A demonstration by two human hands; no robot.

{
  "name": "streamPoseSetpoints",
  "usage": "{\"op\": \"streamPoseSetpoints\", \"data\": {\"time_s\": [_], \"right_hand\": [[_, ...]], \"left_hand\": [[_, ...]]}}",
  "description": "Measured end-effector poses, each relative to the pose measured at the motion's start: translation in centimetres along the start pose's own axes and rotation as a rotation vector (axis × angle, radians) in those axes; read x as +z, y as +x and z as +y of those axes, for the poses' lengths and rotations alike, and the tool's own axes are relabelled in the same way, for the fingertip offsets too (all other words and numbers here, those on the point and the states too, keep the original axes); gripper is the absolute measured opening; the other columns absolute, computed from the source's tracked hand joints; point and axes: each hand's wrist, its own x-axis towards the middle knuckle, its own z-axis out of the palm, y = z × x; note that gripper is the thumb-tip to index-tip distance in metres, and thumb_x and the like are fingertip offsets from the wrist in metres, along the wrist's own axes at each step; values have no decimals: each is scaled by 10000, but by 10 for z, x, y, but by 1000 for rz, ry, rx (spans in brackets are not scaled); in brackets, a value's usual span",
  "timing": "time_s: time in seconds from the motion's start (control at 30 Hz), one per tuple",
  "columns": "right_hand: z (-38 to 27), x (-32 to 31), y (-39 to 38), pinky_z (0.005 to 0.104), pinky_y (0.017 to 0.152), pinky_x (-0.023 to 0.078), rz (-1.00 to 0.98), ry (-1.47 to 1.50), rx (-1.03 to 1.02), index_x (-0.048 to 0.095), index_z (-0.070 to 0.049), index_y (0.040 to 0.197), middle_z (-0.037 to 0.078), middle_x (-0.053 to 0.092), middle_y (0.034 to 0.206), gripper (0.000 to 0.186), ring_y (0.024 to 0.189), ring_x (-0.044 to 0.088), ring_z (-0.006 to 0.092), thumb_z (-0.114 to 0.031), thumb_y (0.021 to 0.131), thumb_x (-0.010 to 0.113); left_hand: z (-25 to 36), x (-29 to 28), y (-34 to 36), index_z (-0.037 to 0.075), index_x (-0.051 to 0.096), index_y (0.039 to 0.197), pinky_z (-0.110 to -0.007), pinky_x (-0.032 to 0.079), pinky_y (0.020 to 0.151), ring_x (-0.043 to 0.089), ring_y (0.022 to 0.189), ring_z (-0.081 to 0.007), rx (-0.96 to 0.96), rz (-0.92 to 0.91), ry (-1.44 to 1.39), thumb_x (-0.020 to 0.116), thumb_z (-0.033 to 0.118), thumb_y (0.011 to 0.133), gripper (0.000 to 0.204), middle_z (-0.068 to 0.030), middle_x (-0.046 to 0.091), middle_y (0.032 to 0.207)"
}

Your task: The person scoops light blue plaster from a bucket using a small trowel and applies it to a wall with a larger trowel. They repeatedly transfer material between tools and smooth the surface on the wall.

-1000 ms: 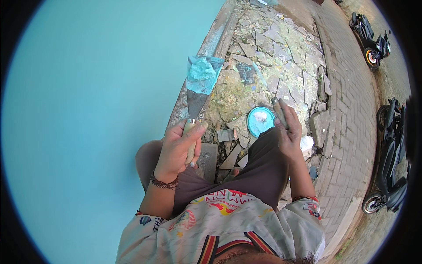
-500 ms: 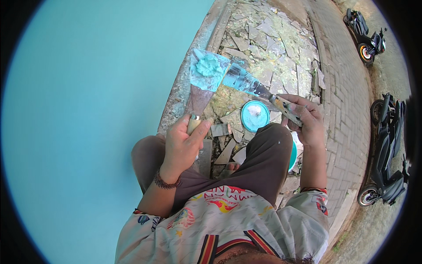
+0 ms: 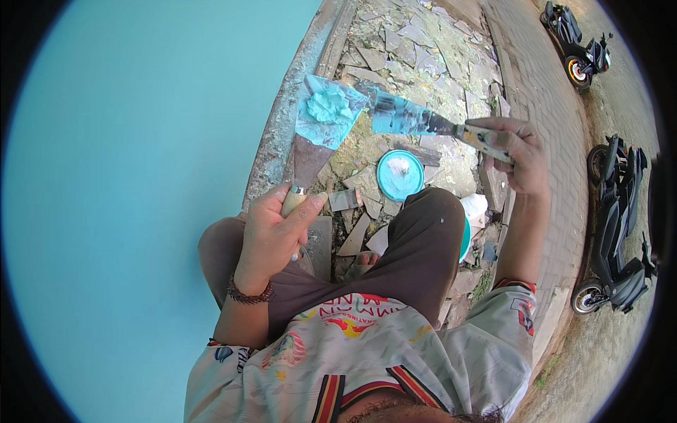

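Wall: turquoise and smooth, filling the whole left side.
Ledge [image 3: 268,151]: a paint-smeared strip along the wall [image 3: 141,211], running away from the person and leaning right.
Left hand [image 3: 275,229]: closed round a pale handle, thumb laid across it; a dark bracelet [image 3: 250,290] circles the wrist.
Left knife [image 3: 308,162]: held up in front of the left knee, near the ledge; its long axis runs away from the person with a slight lean to the right, handle nearest the body, broad blade at the far end.
Putty [image 3: 329,106]: a turquoise heap on the left knife's blade, toward the wide edge.
Lid [image 3: 388,187]: round, turquoise, with a whitish patch on it, lying on broken stone [image 3: 356,235] beyond the knees.
Right knife [image 3: 444,125]: over the stone, beyond the lid; its long axis lies nearly crosswise, blade pointing left and slightly away, smeared turquoise; its end sits right beside the left blade's edge, whether touching I cannot tell.
Right hand [image 3: 525,151]: fingers and thumb gripping the right knife's handle, at the right end of that axis.
Paving [image 3: 536,77]: grey blocks along the right.
Motorbikes [image 3: 617,225]: two, dark, parked past the paving.
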Motion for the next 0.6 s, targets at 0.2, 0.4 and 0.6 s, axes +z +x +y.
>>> {"op": "streamPoseSetpoints", "data": {"time_s": [0.2,0.4,0.6], "right_hand": [[-34,-14,15,221,459,390,-85,-181,-22,703,36,974,84,663,755,364,530,550,106,-191,719,580],[-37,-8,30,230,441,358,-193,-294,-36,710,18,976,73,655,716,372,514,532,95,-243,736,595],[3,7,14,173,367,320,-127,-159,90,671,75,1009,68,611,633,364,437,499,65,-177,763,576]], "left_hand": [[5,1,0,49,592,794,-193,298,360,404,388,-16,19,-49,37,657,271,883,248,35,508,536],[4,0,-3,47,580,783,-194,298,364,405,393,-16,10,-67,45,654,271,885,257,32,503,534],[2,2,2,53,563,779,-190,308,377,415,411,-15,-14,-95,22,642,266,894,255,35,497,533]]}}
